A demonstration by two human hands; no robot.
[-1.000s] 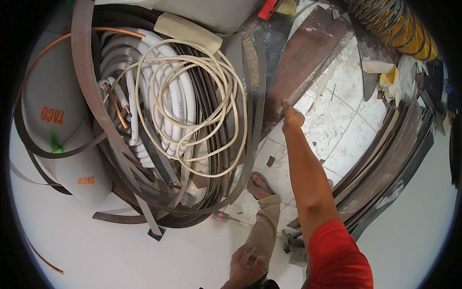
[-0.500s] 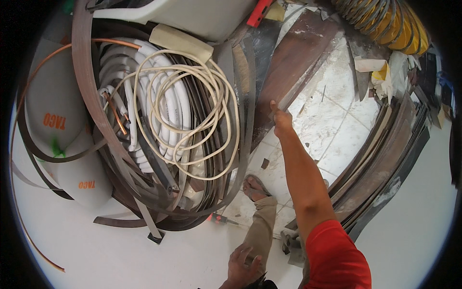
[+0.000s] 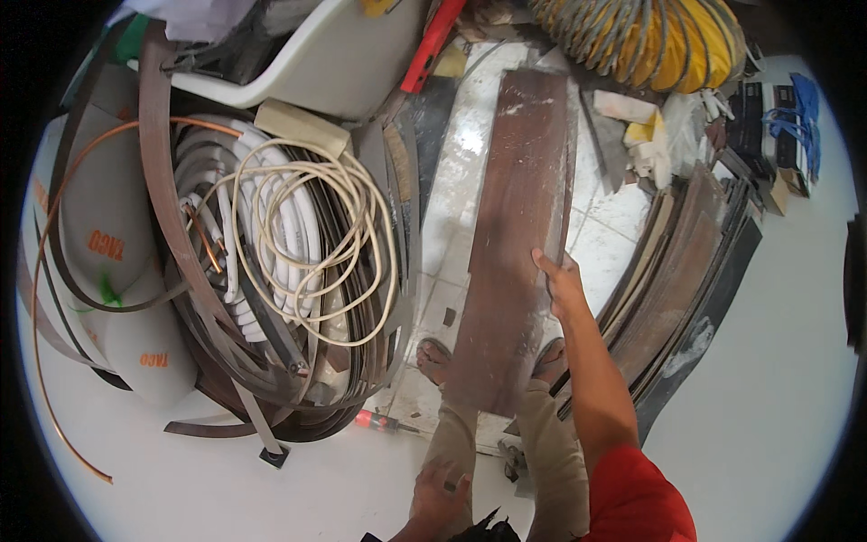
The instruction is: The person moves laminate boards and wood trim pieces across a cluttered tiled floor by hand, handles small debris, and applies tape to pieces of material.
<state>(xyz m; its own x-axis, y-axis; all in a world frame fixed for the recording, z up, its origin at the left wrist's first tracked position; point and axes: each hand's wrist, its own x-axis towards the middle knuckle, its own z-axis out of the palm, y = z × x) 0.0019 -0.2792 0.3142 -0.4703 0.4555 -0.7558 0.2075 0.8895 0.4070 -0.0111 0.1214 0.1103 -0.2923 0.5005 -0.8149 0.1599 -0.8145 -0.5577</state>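
A long dark reddish-brown wood-look plank (image 3: 515, 208) stands before me, its lower end between my feet. It has whitish dust on its face. My right hand (image 3: 562, 284) grips its right edge near the middle, thumb on the front; the other fingers are partly hidden. My left hand (image 3: 441, 492) lies on my left trouser leg, fingers spread, holding nothing. A coil of cream cable (image 3: 366, 208) rests to the left on white insulated pipe (image 3: 293, 212) and dark curved strips.
At right, several long boards (image 3: 673, 271) lean together. A yellow ribbed duct (image 3: 650, 41) sits at the far right, a red level (image 3: 432, 45) beside a white chair (image 3: 334, 63). Grey bags (image 3: 108, 199) and a bent copper pipe (image 3: 41, 262) stand left. Dusty floor tiles (image 3: 442, 239) surround the plank.
My right hand has drawn the plank toward me and turned it more upright in view. The view has shifted, and both feet now show. My left hand stays low by my leg.
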